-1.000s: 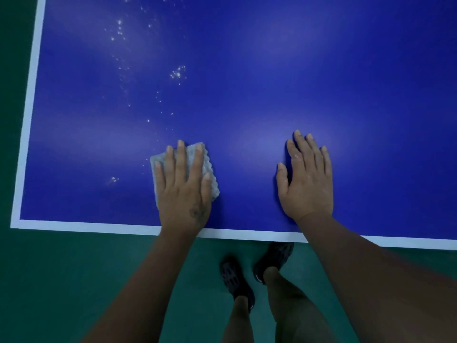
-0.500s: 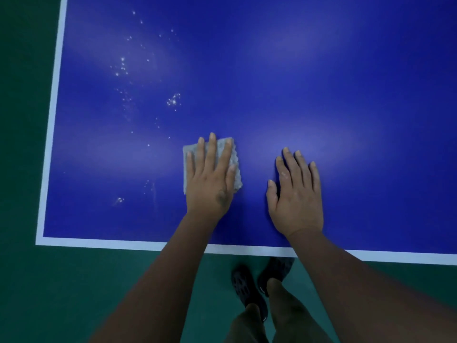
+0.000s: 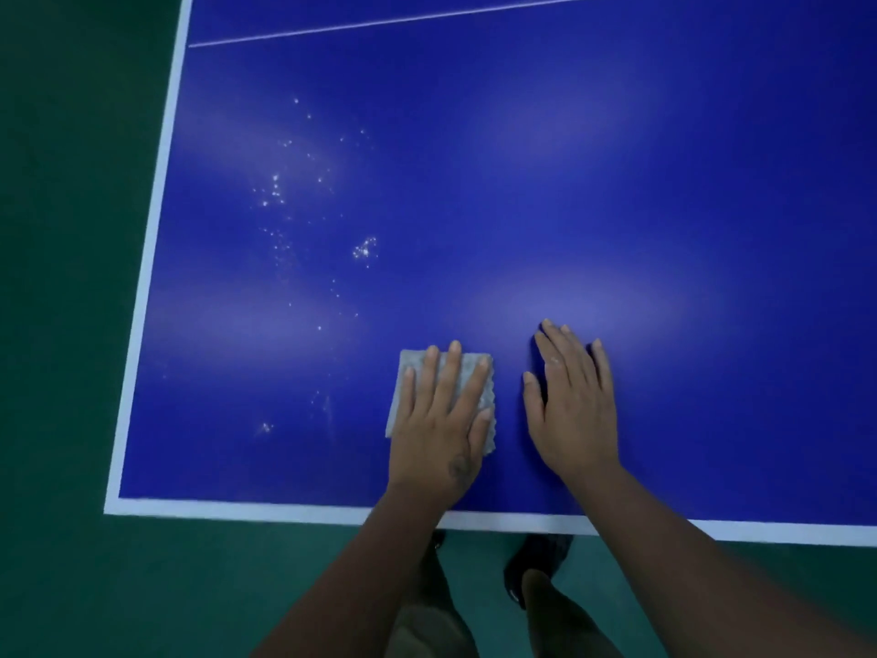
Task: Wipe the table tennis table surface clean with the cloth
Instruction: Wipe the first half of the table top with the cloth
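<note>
The blue table tennis table point(image 3: 617, 182) with white edge lines fills most of the head view. My left hand point(image 3: 443, 420) lies flat, fingers straight, pressing a small grey cloth point(image 3: 403, 387) onto the surface near the front edge. Only the cloth's left and right borders show past the fingers. My right hand point(image 3: 572, 401) rests flat and bare on the table just right of the cloth. White droplets or specks point(image 3: 365, 251) are scattered over the surface to the left and beyond the cloth.
The table's front edge line point(image 3: 237, 508) and left edge line point(image 3: 156, 230) meet at the near left corner. A thin white line point(image 3: 427, 19) crosses the far surface. Green floor point(image 3: 71, 562) surrounds the table; my legs and dark shoes point(image 3: 531, 567) stand below the front edge.
My left hand has slid the cloth rightwards along the table, closer to my right hand. The view has shifted so more of the far surface and the left corner show.
</note>
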`<state>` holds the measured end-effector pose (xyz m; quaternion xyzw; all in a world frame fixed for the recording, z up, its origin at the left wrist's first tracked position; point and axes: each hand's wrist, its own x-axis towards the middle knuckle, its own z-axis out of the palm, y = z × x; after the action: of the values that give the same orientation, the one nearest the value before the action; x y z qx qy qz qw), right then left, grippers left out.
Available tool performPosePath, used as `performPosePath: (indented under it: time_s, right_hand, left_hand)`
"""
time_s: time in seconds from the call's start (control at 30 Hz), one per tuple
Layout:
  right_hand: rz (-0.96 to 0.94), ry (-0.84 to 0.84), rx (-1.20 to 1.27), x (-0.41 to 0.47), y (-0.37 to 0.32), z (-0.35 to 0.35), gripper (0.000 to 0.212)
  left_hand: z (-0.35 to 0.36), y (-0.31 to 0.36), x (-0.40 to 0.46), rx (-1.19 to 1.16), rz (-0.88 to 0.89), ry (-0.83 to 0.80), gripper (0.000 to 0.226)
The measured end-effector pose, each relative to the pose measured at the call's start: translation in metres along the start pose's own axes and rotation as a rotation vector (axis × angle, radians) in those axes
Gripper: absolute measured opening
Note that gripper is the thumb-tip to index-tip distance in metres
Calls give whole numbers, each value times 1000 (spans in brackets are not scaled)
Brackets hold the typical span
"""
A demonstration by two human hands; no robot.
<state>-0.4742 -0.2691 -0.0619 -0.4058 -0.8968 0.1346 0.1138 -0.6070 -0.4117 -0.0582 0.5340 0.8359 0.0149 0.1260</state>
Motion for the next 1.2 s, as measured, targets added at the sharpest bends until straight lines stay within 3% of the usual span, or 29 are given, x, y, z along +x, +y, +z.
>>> performPosePath:
  time_s: [0.17, 0.57, 0.73, 0.97, 1.2]
  right_hand:
    - [-16, 69, -38, 61, -26, 15, 50]
    - [231, 137, -69, 238, -83, 76, 56]
    - [276, 85, -145, 252, -87, 84, 63]
    - [280, 113, -131, 252, -91, 81, 62]
    - [269, 95, -142, 254, -89, 83, 62]
  left_hand:
    - [-15, -41, 110, -18, 164, 89, 58]
    - [-59, -105, 331, -58, 150, 128, 65]
    - [-65, -122, 383, -63, 174, 224, 60]
    - [-99, -155, 461, -68, 176, 140, 67]
    - [-120, -242, 507, -51, 20, 162, 62]
